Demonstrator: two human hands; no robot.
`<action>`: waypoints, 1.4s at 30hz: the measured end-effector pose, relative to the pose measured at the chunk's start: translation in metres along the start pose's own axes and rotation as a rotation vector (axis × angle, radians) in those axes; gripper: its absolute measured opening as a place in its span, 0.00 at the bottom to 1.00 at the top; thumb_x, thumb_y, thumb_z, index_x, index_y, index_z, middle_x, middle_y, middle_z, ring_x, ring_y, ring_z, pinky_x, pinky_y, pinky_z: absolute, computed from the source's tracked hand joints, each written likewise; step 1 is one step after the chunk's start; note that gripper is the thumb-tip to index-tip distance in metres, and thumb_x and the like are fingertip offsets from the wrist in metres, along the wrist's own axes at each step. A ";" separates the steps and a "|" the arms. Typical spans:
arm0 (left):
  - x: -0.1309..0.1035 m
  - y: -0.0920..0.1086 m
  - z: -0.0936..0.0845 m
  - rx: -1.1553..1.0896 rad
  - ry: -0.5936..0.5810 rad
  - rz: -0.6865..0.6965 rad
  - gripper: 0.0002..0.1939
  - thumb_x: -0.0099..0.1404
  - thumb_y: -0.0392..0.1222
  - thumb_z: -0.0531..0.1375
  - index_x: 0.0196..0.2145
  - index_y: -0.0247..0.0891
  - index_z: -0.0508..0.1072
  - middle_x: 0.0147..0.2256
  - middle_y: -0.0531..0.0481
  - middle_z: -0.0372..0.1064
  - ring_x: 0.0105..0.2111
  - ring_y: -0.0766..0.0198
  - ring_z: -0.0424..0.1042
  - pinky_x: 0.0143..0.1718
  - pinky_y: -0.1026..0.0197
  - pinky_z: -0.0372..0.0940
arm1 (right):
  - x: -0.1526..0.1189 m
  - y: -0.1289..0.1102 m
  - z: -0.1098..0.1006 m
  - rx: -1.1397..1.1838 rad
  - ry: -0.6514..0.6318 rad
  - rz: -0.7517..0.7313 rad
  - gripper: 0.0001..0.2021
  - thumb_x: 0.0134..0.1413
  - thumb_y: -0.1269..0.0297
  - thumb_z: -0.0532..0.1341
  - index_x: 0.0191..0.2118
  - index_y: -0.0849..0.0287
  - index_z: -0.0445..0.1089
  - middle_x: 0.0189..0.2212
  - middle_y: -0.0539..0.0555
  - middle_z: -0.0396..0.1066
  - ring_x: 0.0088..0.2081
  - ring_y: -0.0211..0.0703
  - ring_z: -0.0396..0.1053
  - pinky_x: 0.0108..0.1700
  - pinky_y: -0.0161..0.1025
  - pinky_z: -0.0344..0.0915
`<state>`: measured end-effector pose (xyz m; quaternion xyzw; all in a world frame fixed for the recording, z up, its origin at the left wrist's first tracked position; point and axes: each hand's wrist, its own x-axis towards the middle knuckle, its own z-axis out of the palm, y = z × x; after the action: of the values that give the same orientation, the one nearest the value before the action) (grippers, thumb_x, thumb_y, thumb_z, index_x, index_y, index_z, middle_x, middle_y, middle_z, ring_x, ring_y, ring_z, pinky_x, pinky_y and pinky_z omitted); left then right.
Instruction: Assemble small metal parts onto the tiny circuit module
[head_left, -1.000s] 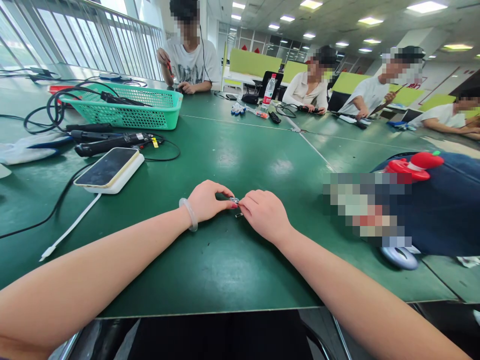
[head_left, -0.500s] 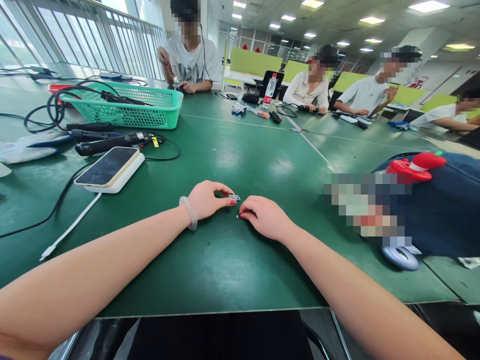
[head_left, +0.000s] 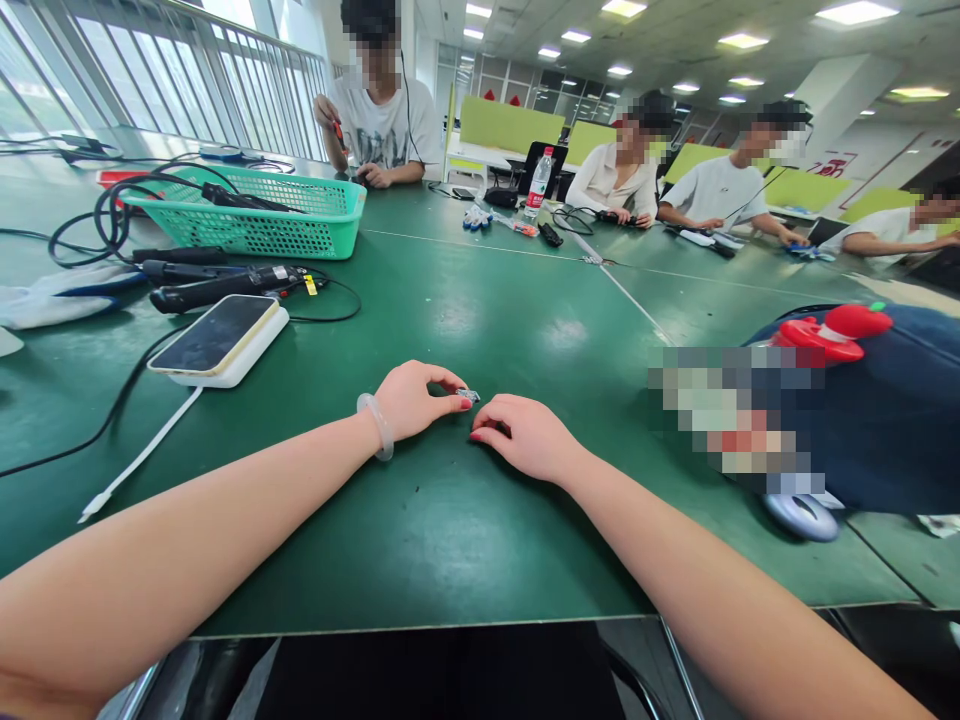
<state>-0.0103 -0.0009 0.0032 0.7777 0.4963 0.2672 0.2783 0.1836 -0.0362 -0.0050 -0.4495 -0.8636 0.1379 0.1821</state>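
My left hand (head_left: 414,398), with a pale translucent bangle (head_left: 377,428) at its wrist, pinches a small grey-and-white object (head_left: 469,395) between thumb and fingers. It is too small to name. Just to the right and slightly nearer, my right hand (head_left: 529,437) rests low on the green table (head_left: 450,540) with thumb and fingertips brought together. What those fingertips hold, if anything, cannot be made out. A narrow gap separates the two hands.
On the left are a phone (head_left: 216,335) on a white block, a white cable (head_left: 142,455), black handheld devices (head_left: 225,285) and a green basket (head_left: 262,215). A dark blue bag (head_left: 892,410) and a computer mouse (head_left: 802,515) lie right. Several people sit across the table.
My right hand has shifted slightly left; the tiny pale piece at its fingertips no longer shows. My left hand keeps its grip. At the far right, a person has lowered a raised hand towards the table.
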 end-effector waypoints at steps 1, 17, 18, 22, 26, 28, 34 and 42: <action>0.000 0.000 0.000 0.004 0.001 0.001 0.14 0.53 0.54 0.61 0.33 0.45 0.78 0.34 0.55 0.76 0.36 0.61 0.71 0.40 0.60 0.64 | 0.000 -0.001 0.000 -0.008 -0.006 0.001 0.05 0.55 0.64 0.59 0.31 0.56 0.71 0.29 0.49 0.69 0.33 0.36 0.66 0.36 0.35 0.62; 0.001 0.001 0.000 0.032 -0.039 0.002 0.13 0.52 0.51 0.62 0.34 0.45 0.78 0.34 0.54 0.76 0.36 0.60 0.71 0.38 0.60 0.64 | 0.002 0.009 0.001 -0.342 0.040 0.058 0.08 0.56 0.72 0.55 0.31 0.57 0.71 0.31 0.51 0.70 0.35 0.40 0.67 0.35 0.36 0.60; 0.001 0.000 0.000 0.031 -0.038 0.008 0.12 0.52 0.50 0.62 0.33 0.44 0.78 0.34 0.54 0.76 0.36 0.61 0.71 0.38 0.60 0.64 | 0.002 0.010 0.001 -0.360 0.049 0.056 0.08 0.56 0.72 0.55 0.31 0.57 0.71 0.31 0.51 0.70 0.35 0.40 0.67 0.35 0.36 0.60; 0.001 -0.001 0.001 0.037 -0.041 0.026 0.13 0.52 0.51 0.63 0.33 0.44 0.78 0.33 0.54 0.76 0.35 0.61 0.71 0.38 0.60 0.63 | 0.001 0.014 -0.002 -0.360 0.162 0.116 0.09 0.57 0.71 0.54 0.31 0.56 0.70 0.31 0.52 0.70 0.34 0.40 0.66 0.35 0.37 0.60; 0.001 0.000 0.002 0.035 -0.049 0.040 0.13 0.51 0.52 0.63 0.33 0.44 0.78 0.32 0.54 0.76 0.33 0.62 0.70 0.38 0.60 0.63 | 0.002 0.005 -0.005 -0.242 0.309 0.135 0.08 0.57 0.71 0.55 0.31 0.56 0.70 0.32 0.51 0.70 0.36 0.39 0.67 0.38 0.36 0.61; 0.001 0.001 0.002 0.038 -0.049 0.046 0.13 0.52 0.51 0.63 0.33 0.44 0.78 0.33 0.54 0.76 0.33 0.62 0.70 0.39 0.59 0.63 | 0.003 0.000 -0.004 -0.192 0.325 0.113 0.08 0.57 0.71 0.55 0.31 0.56 0.70 0.32 0.50 0.71 0.36 0.38 0.67 0.38 0.35 0.62; 0.000 0.001 0.003 0.074 -0.037 0.085 0.13 0.52 0.52 0.63 0.34 0.46 0.79 0.33 0.54 0.76 0.36 0.59 0.70 0.43 0.57 0.62 | 0.005 -0.006 0.004 -0.182 0.291 0.082 0.07 0.57 0.70 0.55 0.32 0.56 0.70 0.33 0.51 0.71 0.35 0.39 0.67 0.37 0.35 0.61; 0.002 -0.001 0.004 0.069 -0.037 0.106 0.13 0.52 0.52 0.63 0.34 0.46 0.79 0.34 0.53 0.75 0.38 0.59 0.70 0.43 0.58 0.62 | 0.004 -0.005 0.005 -0.174 0.286 0.079 0.07 0.58 0.69 0.56 0.33 0.56 0.71 0.33 0.51 0.71 0.35 0.38 0.68 0.37 0.35 0.62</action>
<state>-0.0075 0.0004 -0.0003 0.8168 0.4582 0.2500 0.2458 0.1757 -0.0356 -0.0062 -0.5120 -0.8193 0.0042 0.2579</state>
